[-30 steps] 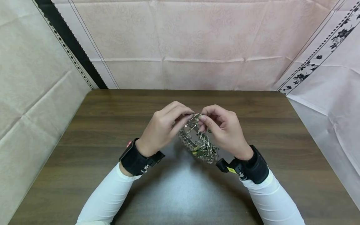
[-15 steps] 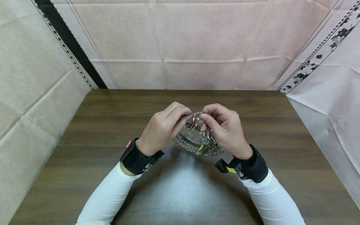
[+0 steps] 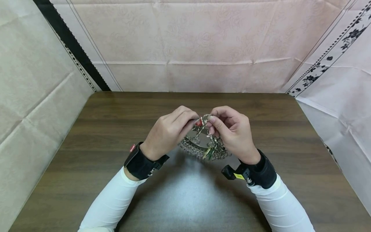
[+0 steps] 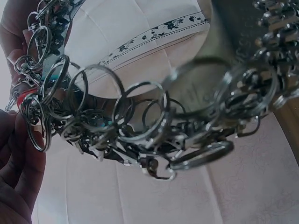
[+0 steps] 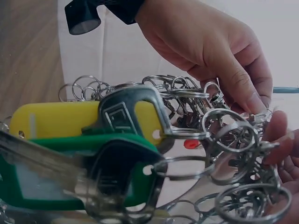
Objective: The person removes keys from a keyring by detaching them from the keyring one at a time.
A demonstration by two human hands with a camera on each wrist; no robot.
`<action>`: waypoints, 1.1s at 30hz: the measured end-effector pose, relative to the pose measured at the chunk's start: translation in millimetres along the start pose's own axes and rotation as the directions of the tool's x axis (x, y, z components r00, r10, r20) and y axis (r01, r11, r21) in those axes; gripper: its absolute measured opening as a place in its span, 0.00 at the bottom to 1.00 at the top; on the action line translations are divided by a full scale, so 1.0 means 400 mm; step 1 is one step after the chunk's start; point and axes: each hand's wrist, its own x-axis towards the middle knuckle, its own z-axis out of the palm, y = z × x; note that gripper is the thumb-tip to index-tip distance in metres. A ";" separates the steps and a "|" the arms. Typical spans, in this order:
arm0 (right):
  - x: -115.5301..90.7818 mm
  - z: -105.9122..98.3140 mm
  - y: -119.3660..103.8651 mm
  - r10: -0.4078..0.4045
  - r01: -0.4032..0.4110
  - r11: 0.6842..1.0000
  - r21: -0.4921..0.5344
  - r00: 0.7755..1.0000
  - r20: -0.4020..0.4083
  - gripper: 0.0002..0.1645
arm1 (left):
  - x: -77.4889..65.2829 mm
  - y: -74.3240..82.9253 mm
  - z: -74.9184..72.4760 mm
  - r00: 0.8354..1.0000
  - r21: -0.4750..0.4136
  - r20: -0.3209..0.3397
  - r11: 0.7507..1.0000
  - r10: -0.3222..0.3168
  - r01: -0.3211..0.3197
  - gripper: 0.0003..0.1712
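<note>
Both hands meet over the middle of the table, at the far side of a metal hoop (image 3: 200,146) crowded with split rings (image 4: 142,112) and small clasps. My left hand (image 3: 174,127) pinches the hoop's far side, close to a small red piece (image 3: 199,122). Just to its right, my right hand (image 3: 232,130) pinches the same stretch between thumb and forefinger. In the right wrist view a yellow key tag (image 5: 60,119) and a green key tag (image 5: 84,198) hang with dark-headed keys (image 5: 119,112) from split rings. Fingertips partly hide the gripped pieces.
The hoop is over a brown wooden table (image 3: 116,161). Pale patterned cloth (image 3: 203,38) hangs behind the table and along both sides. Each wrist wears a black strap with a small camera (image 3: 229,172).
The hoop has swung from a narrow, slanted hang to a wider, more level one. The red piece now shows beside the left fingertips. My right hand has shifted slightly right and up.
</note>
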 end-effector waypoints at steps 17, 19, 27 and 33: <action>0.000 0.008 0.001 -0.016 0.018 0.998 0.053 0.999 -0.038 0.02 | 0.001 -0.001 0.007 1.000 -0.017 0.018 1.000 0.011 -0.010 0.04; 0.000 0.009 0.000 -0.012 0.014 0.999 0.052 0.999 -0.039 0.01 | 0.000 0.000 0.009 1.000 -0.044 0.016 0.999 -0.012 0.012 0.04; 0.000 0.014 0.006 -0.013 0.015 0.997 0.079 1.000 -0.014 0.03 | -0.002 0.003 0.016 0.993 -0.212 0.003 0.971 -0.117 0.115 0.05; -0.002 0.015 0.009 -0.016 0.016 0.997 0.079 1.000 0.001 0.05 | -0.003 0.005 0.021 0.984 -0.328 0.004 0.929 -0.178 0.169 0.04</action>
